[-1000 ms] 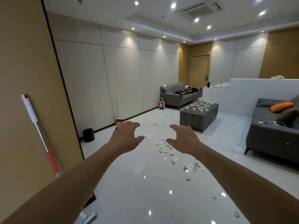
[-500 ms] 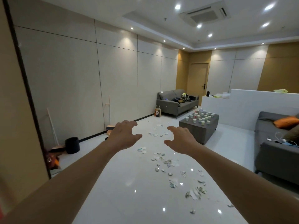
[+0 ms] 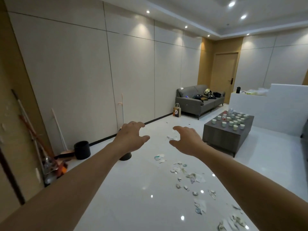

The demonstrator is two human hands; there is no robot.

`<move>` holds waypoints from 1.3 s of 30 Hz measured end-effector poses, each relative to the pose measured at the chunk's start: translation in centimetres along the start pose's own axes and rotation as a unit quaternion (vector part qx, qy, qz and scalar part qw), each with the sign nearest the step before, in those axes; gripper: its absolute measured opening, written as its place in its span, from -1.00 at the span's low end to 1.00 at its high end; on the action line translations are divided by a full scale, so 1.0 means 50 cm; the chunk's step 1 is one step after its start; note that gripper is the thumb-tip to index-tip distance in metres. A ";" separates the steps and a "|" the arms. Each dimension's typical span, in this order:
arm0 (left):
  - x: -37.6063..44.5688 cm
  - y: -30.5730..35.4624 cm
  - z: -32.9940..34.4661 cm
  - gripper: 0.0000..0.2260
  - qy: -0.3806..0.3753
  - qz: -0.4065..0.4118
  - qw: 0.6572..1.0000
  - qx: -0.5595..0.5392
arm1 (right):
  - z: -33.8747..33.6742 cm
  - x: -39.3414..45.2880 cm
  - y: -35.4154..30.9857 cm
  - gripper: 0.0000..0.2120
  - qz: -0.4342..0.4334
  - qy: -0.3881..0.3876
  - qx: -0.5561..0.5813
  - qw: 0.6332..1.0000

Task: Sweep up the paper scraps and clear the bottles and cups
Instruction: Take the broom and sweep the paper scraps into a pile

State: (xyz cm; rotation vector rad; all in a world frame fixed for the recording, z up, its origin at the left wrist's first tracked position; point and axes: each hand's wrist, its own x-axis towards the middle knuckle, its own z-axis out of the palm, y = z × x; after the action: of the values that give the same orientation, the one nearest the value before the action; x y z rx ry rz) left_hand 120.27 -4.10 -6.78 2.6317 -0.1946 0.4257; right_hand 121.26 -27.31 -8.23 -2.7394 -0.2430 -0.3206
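Torn paper scraps lie strewn over the glossy white floor, from centre to bottom right. Several pale green cups and a small bottle stand on a grey coffee table at the right. My left hand and my right hand are stretched out in front of me in the air, fingers loosely spread, holding nothing. A broom leans on the left wall beside a black bin. More long-handled cleaning tools stand in the left corner.
A grey sofa with dark items on it stands at the far wall, a paper bag beside it. A white counter rises behind the coffee table. A small dark round object lies on the floor under my left forearm.
The view has swung left and moved forward along the wall. The corner with the cleaning tools and the bin has come into view. Both hands stay outstretched and hold nothing.
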 end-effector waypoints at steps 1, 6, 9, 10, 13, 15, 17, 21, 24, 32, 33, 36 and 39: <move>0.047 -0.012 0.018 -0.49 -0.001 -0.002 1.000 0.001 | 0.017 0.052 0.013 -0.37 -0.004 0.001 0.004 1.000; 0.312 -0.068 0.084 -0.51 -0.008 -0.016 0.999 0.030 | 0.063 0.344 0.074 -0.36 -0.011 -0.013 0.023 1.000; 0.466 -0.101 0.102 -0.51 0.002 -0.027 0.999 0.046 | 0.073 0.508 0.097 -0.37 -0.020 -0.011 0.026 0.999; 0.512 -0.114 0.109 -0.52 0.008 -0.028 0.999 0.043 | 0.079 0.559 0.102 -0.38 -0.023 -0.008 0.028 0.999; 0.635 -0.160 0.142 -0.56 0.011 -0.019 0.998 0.057 | 0.117 0.697 0.112 -0.39 -0.028 -0.010 0.040 0.999; 0.709 -0.197 0.169 -0.56 0.002 -0.025 0.998 0.061 | 0.157 0.776 0.117 -0.39 -0.028 -0.022 0.046 0.998; 0.788 -0.241 0.198 -0.56 -0.004 -0.032 0.998 0.058 | 0.203 0.856 0.123 -0.39 -0.026 -0.037 0.045 0.998; 0.955 -0.345 0.256 -0.53 -0.008 -0.028 0.998 0.060 | 0.293 1.031 0.128 -0.38 -0.018 -0.043 0.044 0.998; 1.092 -0.433 0.287 -0.49 -0.015 -0.035 0.998 0.056 | 0.357 1.177 0.118 -0.38 -0.014 -0.048 0.037 0.998; 1.491 -0.640 0.288 -0.48 -0.020 -0.047 0.998 0.034 | 0.458 1.581 0.056 -0.39 -0.002 -0.048 0.032 0.998; 1.534 -0.659 0.291 -0.49 -0.015 -0.044 0.998 0.031 | 0.471 1.623 0.052 -0.39 -0.002 -0.048 0.032 0.998; 1.644 -0.714 0.315 -0.49 -0.017 -0.043 0.999 0.026 | 0.512 1.750 0.040 -0.38 -0.004 -0.055 0.028 0.998; 1.747 -0.773 0.353 -0.49 -0.022 -0.055 0.998 0.023 | 0.565 1.874 0.036 -0.39 -0.005 -0.051 0.037 0.998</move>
State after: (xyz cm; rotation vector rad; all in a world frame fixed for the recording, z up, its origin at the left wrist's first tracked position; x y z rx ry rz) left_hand 215.23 16.19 -9.24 2.6829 -0.0544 0.3386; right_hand 216.87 -6.48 -10.71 -2.6848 -0.2892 -0.1695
